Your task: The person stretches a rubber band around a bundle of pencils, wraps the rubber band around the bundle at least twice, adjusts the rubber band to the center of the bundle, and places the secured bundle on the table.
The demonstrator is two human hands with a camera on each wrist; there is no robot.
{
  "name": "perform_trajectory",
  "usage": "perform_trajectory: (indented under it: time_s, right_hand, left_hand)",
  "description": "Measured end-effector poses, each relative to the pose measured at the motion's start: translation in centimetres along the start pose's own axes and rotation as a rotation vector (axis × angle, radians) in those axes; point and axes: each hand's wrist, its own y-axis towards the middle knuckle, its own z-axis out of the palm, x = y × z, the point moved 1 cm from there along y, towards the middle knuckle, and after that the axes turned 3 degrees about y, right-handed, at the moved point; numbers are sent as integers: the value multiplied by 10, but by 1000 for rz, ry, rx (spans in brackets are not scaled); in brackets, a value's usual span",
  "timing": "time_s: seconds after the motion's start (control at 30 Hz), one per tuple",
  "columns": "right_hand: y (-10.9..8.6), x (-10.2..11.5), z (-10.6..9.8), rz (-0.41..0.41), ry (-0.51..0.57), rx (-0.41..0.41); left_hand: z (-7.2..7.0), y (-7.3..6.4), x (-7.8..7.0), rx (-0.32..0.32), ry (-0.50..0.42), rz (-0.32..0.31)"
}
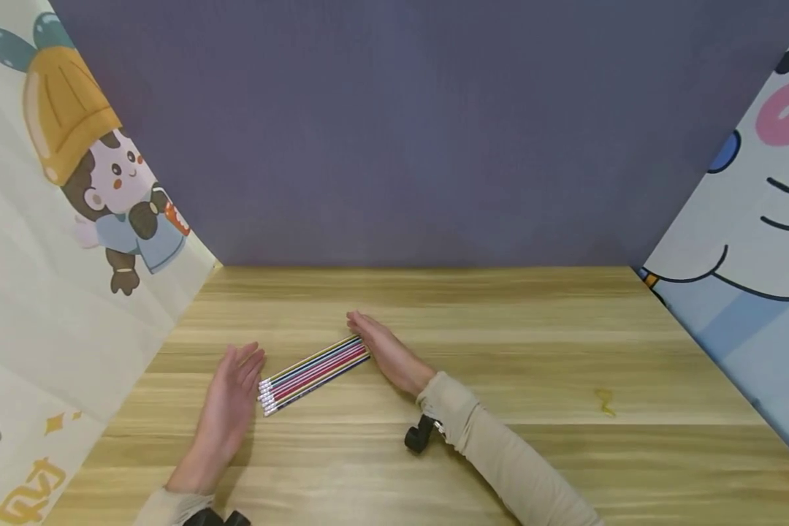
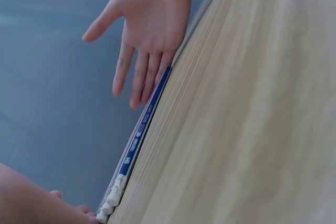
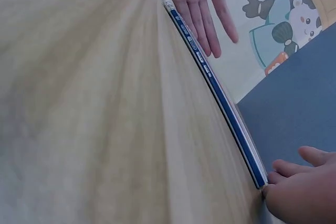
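Note:
Several pencils [image 1: 315, 374] lie side by side in a flat row on the wooden table, slanting up to the right in the head view. Their white erasers [image 1: 267, 397] face my left hand [image 1: 229, 409], which stands on edge just left of them with straight fingers. At the other ends, my right hand [image 1: 391, 352] rests on its edge, straight fingers right at the pencil ends. A dark blue pencil [image 2: 142, 129] forms the near side of the row; the same blue pencil [image 3: 220, 95] shows from the right wrist. Neither hand grips anything.
The wooden table [image 1: 500, 343] backs onto a grey-blue panel [image 1: 394, 131]. Cartoon-printed sheets flank it, a left sheet [image 1: 13, 292] and a right sheet [image 1: 710, 241]. A small yellowish mark [image 1: 605, 402] shows on the table at right.

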Motion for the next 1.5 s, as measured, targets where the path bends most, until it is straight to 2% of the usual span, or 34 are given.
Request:
perform_trajectory:
  time_s: [0.27, 0.4, 0.6, 0.77, 0.9, 1.0, 1.17, 1.27, 1.4, 1.5]
  right_hand:
    - [-1, 2, 1, -52, 72, -96]
    - [0, 7, 0, -27, 65, -104]
    - [-2, 8, 3, 21, 28, -108]
    - [-2, 2, 8, -28, 33, -85]
    - [-2, 1, 7, -49, 38, -130]
    - [0, 0, 4, -47, 32, -162]
    - [3, 1, 3, -54, 12, -99]
    - [4, 0, 4, -53, 7, -92]
    - [3, -1, 6, -60, 15, -150]
    - [2, -2, 7, -89, 46, -219]
  left_hand:
    - [6, -1, -1, -60, -9, -24]
    - [5, -2, 0, -81, -14, -25]
    - [3, -8, 3, -104, -26, 13]
    - [1, -9, 6, -160, -79, 59]
    - [1, -8, 5, -186, -104, 56]
    - [1, -5, 5, -188, -129, 58]
    - [2, 0, 5, -149, -150, 72]
    - [2, 0, 5, -138, -120, 63]
    - [3, -4, 7, -168, -71, 43]
    - [6, -4, 7, -227, -76, 47]
